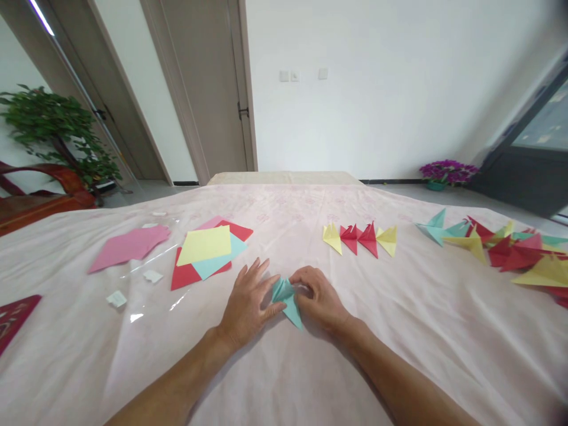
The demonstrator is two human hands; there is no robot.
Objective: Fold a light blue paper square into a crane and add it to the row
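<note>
Head view, at the near left: a red flat item point(15, 319) lies on the tablecloth point(275, 384). Farther off, pink paper sheets point(128, 248) lie beside a clear plastic wrapper point(137, 318); I cannot tell whether any are inside it. Next comes a stack of coloured paper squares point(205, 244), yellow uppermost. At centre, the left hand point(248, 302) has its fingers fanned, thumb and forefinger on the left side of a teal folded paper point(291, 310), little gap between them. The right hand point(322, 302), fingers curled, pinches its right edge. Beyond, to the right, stand four yellow and red paper cranes point(367, 240). On the far floor, a green pot point(437, 186) holds purple flowers point(449, 170). Rightmost on the table, more cranes point(517, 254) lie heaped.
</note>
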